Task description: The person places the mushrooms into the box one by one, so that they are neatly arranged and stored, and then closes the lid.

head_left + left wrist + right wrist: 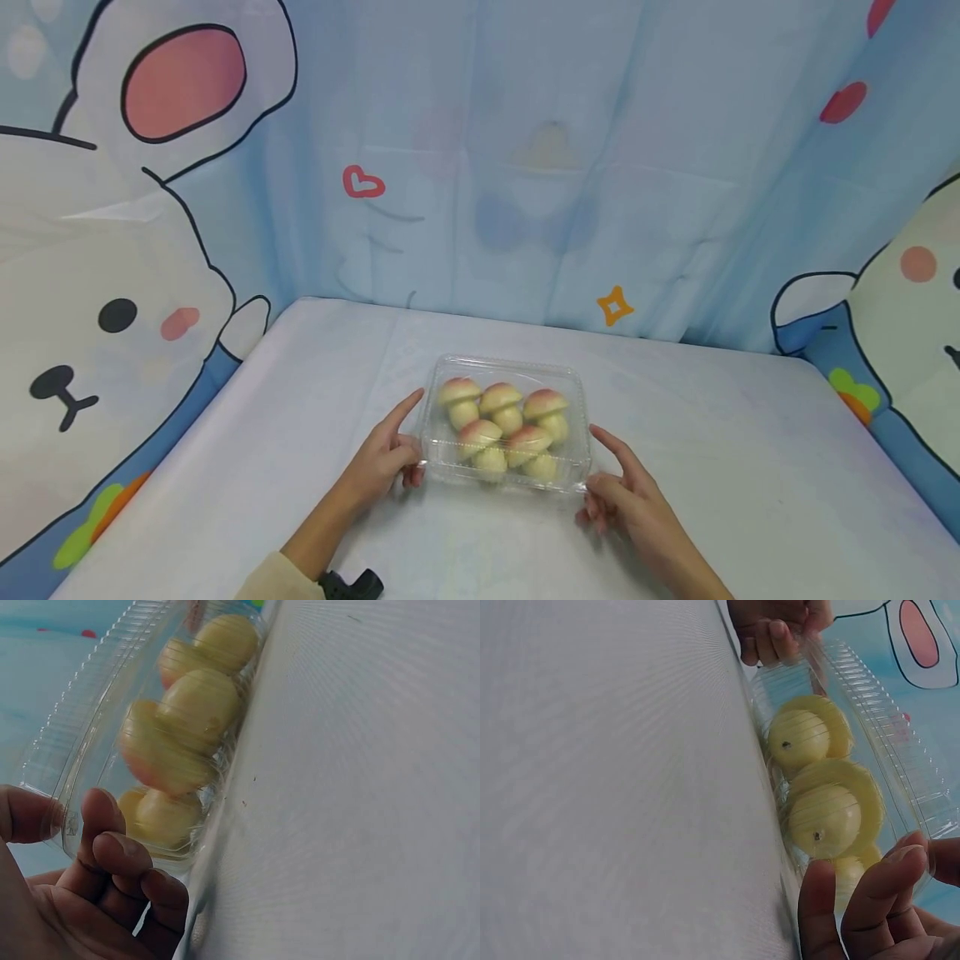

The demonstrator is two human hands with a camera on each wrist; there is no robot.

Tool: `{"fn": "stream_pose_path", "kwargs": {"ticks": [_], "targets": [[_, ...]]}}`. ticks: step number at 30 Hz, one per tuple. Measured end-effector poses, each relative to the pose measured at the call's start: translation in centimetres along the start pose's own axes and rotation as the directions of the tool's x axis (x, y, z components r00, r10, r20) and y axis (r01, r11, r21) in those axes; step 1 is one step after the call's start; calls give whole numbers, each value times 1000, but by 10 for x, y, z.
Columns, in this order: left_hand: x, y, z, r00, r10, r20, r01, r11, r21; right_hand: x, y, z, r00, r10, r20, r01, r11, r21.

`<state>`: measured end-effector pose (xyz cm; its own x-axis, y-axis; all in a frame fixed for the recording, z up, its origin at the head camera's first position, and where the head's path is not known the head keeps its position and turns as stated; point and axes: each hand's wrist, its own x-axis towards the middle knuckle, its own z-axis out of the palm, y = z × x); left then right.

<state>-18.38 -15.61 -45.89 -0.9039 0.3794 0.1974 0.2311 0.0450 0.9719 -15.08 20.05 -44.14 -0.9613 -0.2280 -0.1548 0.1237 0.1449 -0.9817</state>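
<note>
A clear plastic clamshell box [442, 475] lies on the white table, its lid down. Inside are several mushroom-shaped pieces [546, 403], pale yellow with reddish caps. At the box's front left corner my left hand [386, 458] pinches the rim, its index finger stretched along the left side. My right hand [630, 496] pinches the front right corner in the same way, index finger pointing up the right side. The left wrist view shows the left thumb [34, 815] at the rim and the other fingers bent below it. In the right wrist view the right fingertips [907, 855] meet the rim's edge.
A white cloth [750, 467] covers the table. Behind it hangs a light blue curtain [487, 167] printed with cartoon animals. A black strap mount [352, 585] sits at the left wrist by a beige sleeve [281, 579].
</note>
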Motion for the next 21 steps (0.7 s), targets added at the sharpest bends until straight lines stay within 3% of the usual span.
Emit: {"fn": "stream_pose_path", "kwargs": {"ticks": [6,21], "targets": [[0,0,0,1000,0,3,0,999,-34,0,2,-1,999,-22,23,22,1000,22],[0,3,1,999,-29,-18,30,999,19,-2,3,-1,998,-35,51,31,996,78]]}}
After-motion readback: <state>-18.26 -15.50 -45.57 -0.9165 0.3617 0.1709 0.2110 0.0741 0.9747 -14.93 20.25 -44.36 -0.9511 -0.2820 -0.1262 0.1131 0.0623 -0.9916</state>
